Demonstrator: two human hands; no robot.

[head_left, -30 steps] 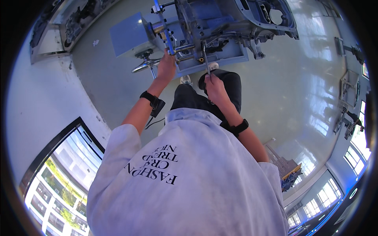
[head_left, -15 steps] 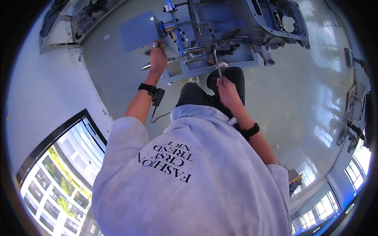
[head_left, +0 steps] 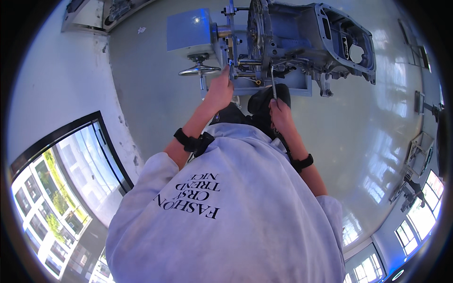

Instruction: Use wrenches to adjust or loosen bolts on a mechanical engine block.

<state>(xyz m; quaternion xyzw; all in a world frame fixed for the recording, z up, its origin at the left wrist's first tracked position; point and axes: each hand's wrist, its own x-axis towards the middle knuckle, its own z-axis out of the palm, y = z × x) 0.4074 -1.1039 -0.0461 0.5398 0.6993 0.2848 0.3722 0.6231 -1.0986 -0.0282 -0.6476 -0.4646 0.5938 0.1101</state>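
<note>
My right hand [head_left: 281, 114] is closed round a long silver wrench [head_left: 273, 84]. The far end of the wrench reaches the lower edge of a large grey metal casing [head_left: 295, 30], probably a gearbox housing. My left hand [head_left: 220, 89] is drawn together, with its fingertips at the upright bar [head_left: 230, 47] of the stand that bears the casing. Whatever lies between those fingertips is too small and partly hidden to name. Left of that hand a chrome handwheel [head_left: 196, 71] juts from a grey box [head_left: 188, 30], its handle pointing towards me.
The stand's grey base frame [head_left: 299, 87] spreads under the casing, close to my knees. A small yellow ring [head_left: 258, 82] shows beside the bars. A white wall [head_left: 71, 80] rises on the left. Machine parts [head_left: 417, 151] stand along the right side.
My left hand has moved right, from beside the handwheel to the stand's upright bar. My right hand still holds the wrench at the casing. The whole view has shifted somewhat.
</note>
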